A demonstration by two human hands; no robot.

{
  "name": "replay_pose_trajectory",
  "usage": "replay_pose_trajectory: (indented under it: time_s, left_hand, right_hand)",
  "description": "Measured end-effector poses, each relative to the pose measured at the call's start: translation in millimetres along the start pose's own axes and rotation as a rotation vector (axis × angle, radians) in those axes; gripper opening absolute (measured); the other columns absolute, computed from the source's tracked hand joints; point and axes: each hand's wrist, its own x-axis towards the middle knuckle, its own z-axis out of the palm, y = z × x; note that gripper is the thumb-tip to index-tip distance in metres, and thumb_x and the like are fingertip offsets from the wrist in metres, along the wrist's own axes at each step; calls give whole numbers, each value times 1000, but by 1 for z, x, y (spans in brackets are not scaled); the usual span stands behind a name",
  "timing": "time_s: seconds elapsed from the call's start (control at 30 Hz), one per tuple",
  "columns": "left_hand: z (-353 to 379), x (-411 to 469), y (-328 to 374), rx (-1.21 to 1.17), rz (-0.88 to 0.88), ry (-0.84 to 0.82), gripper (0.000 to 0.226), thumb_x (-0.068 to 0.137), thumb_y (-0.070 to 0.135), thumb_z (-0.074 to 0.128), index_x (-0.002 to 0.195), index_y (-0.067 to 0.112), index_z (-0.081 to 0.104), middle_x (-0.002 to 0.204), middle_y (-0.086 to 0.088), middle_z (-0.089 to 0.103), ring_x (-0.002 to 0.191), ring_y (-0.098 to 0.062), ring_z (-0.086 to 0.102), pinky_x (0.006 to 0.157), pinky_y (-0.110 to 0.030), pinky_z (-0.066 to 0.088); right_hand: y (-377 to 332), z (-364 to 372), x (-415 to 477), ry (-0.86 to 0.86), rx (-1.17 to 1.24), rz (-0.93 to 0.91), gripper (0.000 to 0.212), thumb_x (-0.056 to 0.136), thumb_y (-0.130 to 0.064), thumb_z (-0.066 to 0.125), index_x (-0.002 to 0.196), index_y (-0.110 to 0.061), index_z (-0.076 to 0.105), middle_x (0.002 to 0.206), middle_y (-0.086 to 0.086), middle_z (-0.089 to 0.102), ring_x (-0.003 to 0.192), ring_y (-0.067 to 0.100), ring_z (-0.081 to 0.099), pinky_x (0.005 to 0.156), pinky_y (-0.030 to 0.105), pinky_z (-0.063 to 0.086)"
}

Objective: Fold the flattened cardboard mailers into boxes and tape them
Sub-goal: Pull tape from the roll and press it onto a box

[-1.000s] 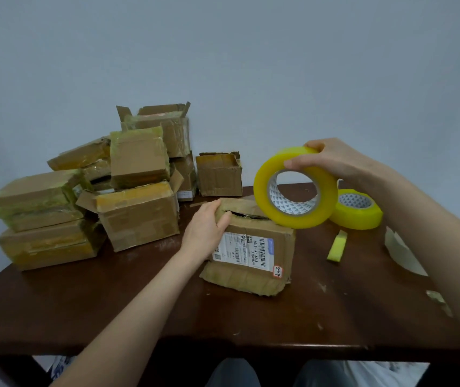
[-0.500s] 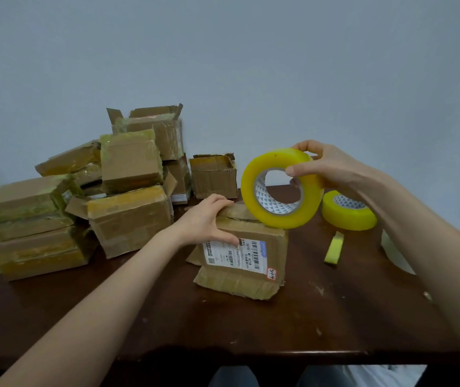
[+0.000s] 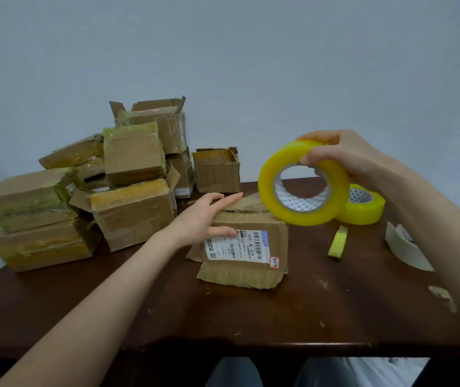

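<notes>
A small cardboard box [image 3: 262,236] with a white shipping label stands in the middle of the dark wooden table [image 3: 223,311]. Its top flaps lie folded down. My left hand [image 3: 209,216] rests on the box's top left edge with the fingers straight, the thumb lying against the front face near the label. My right hand [image 3: 343,155] grips a large yellow tape roll [image 3: 304,182] by its upper rim and holds it upright just above the box's right top corner.
Several taped boxes [image 3: 131,213] are piled at the table's left and back. A second yellow tape roll [image 3: 363,205] lies behind the held one. A yellow tape scrap [image 3: 338,243] and a pale empty tape core [image 3: 406,247] lie at the right.
My left hand's fingers have straightened and now lie flat on the box top. The tape roll sits a little nearer the box's right corner.
</notes>
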Motion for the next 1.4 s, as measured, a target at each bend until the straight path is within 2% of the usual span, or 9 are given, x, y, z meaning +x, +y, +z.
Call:
replay_pose_trajectory:
  time_s: [0.23,0.43,0.63,0.73,0.83,0.97,1.1,1.23,1.4]
  left_hand:
    - [-2,-7,4,145,25,-36,68,89,59,45,148,44,15,159,12,8,147,-13,3,114,-40,28]
    - [-1,-13,4,225,12,-19,65,93,56,38,150,35,16,158,14,10,147,-15,2,118,-37,16]
    - [3,-8,5,313,3,-23,60,96,54,29,149,40,4,160,4,7,148,-18,4,120,-37,9]
    - [4,-8,6,332,23,-27,55,97,53,26,147,46,3,160,1,8,148,-19,5,119,-37,9]
    - [3,-9,8,339,9,-16,55,98,53,29,149,42,12,160,5,9,148,-18,4,119,-37,8]
    - [8,-15,21,104,-161,69,54,96,57,27,146,38,30,160,-3,7,148,-20,4,117,-39,14]
    - [18,-9,39,-251,-410,314,38,101,40,37,131,27,56,157,-14,19,143,-30,24,113,-43,24]
    - [6,-9,11,-399,-340,298,36,101,20,41,135,21,53,154,-4,31,140,-19,31,115,-36,26]
    - [-1,2,10,30,-390,156,44,104,28,25,145,19,38,158,-10,17,146,-23,17,118,-36,17]
  right_hand:
    - [2,-9,-1,-54,-123,40,27,77,-18,72,94,-40,69,90,-1,69,85,19,65,79,37,55]
    - [-5,-11,7,-91,-210,36,25,78,-16,69,97,-31,72,84,1,71,76,15,65,75,32,55]
    - [10,-35,0,-82,-320,113,40,55,-30,72,95,-35,73,90,-7,73,90,12,66,85,32,53]
    - [33,-28,-2,-108,-312,157,34,70,-18,79,99,-34,69,93,-3,70,84,12,64,71,23,50]
    - [50,-17,-2,-133,-332,175,39,62,-29,79,99,-36,69,99,-6,68,86,6,62,64,18,47]
    - [64,-13,-1,-124,-306,179,33,74,-23,78,101,-37,66,97,-7,67,91,11,62,68,22,47]
    - [67,-6,-4,-123,-251,171,37,76,-12,75,104,-34,65,90,-6,65,82,5,60,64,18,45]
    - [71,0,-9,-176,-127,190,42,72,-9,77,105,-33,68,93,0,71,86,15,67,76,29,53]
    - [83,16,-7,-110,-70,197,40,70,-12,79,103,-32,67,96,1,72,90,20,69,77,32,55]
